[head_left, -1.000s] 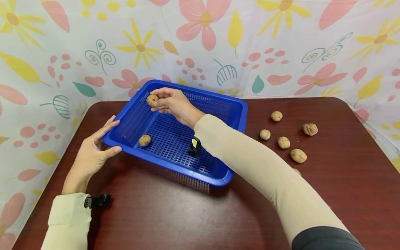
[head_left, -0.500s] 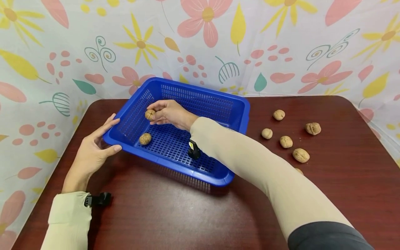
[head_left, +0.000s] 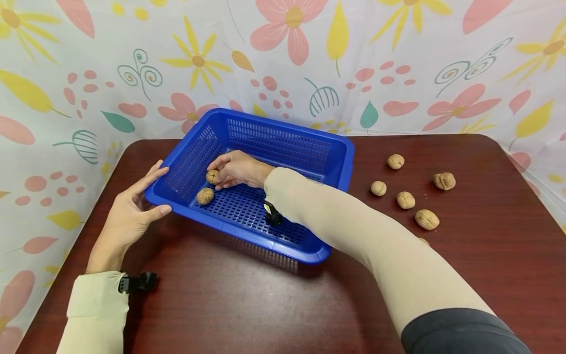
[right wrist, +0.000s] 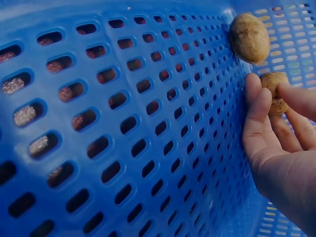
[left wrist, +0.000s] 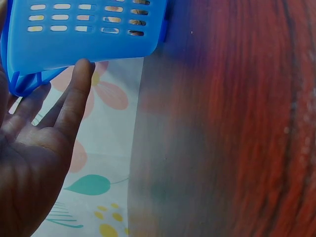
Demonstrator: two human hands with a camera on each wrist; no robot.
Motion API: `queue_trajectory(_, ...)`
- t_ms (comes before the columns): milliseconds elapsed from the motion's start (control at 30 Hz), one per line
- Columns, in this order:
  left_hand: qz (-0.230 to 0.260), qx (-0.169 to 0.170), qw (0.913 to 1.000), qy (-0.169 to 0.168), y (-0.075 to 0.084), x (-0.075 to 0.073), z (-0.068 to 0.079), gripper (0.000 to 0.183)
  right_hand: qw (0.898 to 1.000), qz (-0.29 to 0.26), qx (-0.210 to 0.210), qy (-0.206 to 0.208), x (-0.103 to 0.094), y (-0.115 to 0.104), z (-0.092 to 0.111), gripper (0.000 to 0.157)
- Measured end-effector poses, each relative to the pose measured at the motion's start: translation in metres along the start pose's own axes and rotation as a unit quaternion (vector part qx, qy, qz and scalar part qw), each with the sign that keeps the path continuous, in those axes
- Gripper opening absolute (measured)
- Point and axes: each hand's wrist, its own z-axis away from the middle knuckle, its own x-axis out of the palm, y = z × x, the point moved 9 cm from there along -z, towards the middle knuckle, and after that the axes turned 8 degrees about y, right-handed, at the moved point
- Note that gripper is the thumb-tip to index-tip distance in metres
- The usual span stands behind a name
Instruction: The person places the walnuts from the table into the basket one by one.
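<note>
A blue plastic basket with slotted walls stands on the table. My left hand grips its left corner, thumb at the front rim and fingers along the left rim; in the left wrist view the thumb tip meets the wall's edge. Inside the basket, my right hand pinches a walnut between thumb and fingers, low over the slotted floor. A second walnut lies loose in the left front corner, right beside the held one. The right wrist view shows the held walnut partly hidden by fingers.
Several walnuts lie scattered on the dark red wooden table right of the basket, one partly behind the right sleeve. A flower-patterned cloth hangs along the back and left of the table.
My right hand has lowered the walnut from rim height down toward the basket floor, near the other walnut. The left hand keeps its hold on the corner.
</note>
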Motion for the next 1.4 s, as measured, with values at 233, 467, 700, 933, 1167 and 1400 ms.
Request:
queue_trajectory(233,-0.008,-0.004,1.0,0.001,-0.0022,-0.0006,-0.0008,0.069,1.0,0.001,0.009,0.014,-0.0031,0.0006,-0.0012,0.042)
queue_trajectory(467,-0.02,-0.007,0.9998,0.003,-0.002,-0.0024,-0.0001,0.069,1.0,0.002,0.012,0.015,-0.0024,0.0013,-0.0026,0.042)
queue_trajectory(700,-0.018,-0.008,0.9998,0.004,-0.0017,-0.0026,-0.0007,0.069,1.0,-0.002,0.016,0.015,-0.0024,0.0025,-0.0037,0.043)
queue_trajectory(933,-0.02,-0.006,0.9998,0.004,-0.0014,-0.0018,-0.0001,0.069,1.0,0.001,0.019,0.009,-0.0021,0.0017,-0.0035,0.043)
queue_trajectory(1167,-0.013,-0.004,0.9999,0.003,-0.0013,-0.0014,-0.0001,0.068,0.999,0.025,0.021,0.008,-0.0052,-0.0009,-0.0012,0.043)
queue_trajectory(1400,-0.006,-0.001,1.0,0.003,-0.0014,-0.0008,0.0,0.068,0.998,0.053,0.028,-0.002,-0.0097,-0.0041,0.0044,0.045)
